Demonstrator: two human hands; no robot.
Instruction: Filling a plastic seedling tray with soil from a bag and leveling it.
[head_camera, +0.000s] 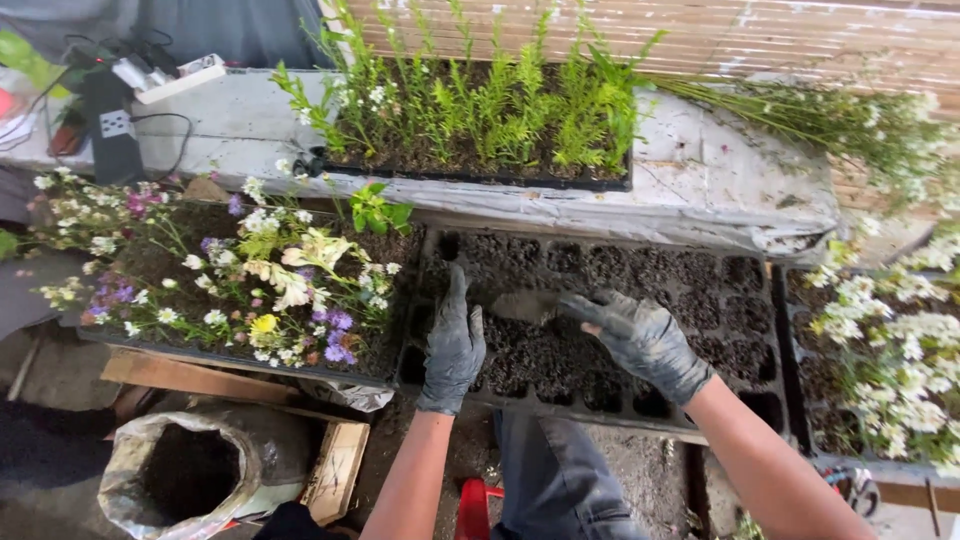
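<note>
A black seedling tray (700, 300) with many soil-filled cells lies in front of me. My left hand (453, 345), in a dark grey glove, rests flat on the tray's left cells with fingers together and holds nothing. My right hand (640, 340), also gloved, grips the handle of a small metal trowel (525, 306). The trowel's blade points left and lies over the soil between the two hands.
A tray of mixed flowers (250, 290) sits at the left, white-flowered plants (890, 350) at the right. Behind, a tray of green seedlings (480, 120) stands on a plastic-covered ledge (700, 190). An open sack of soil (190, 470) and wooden boards (335, 470) are lower left.
</note>
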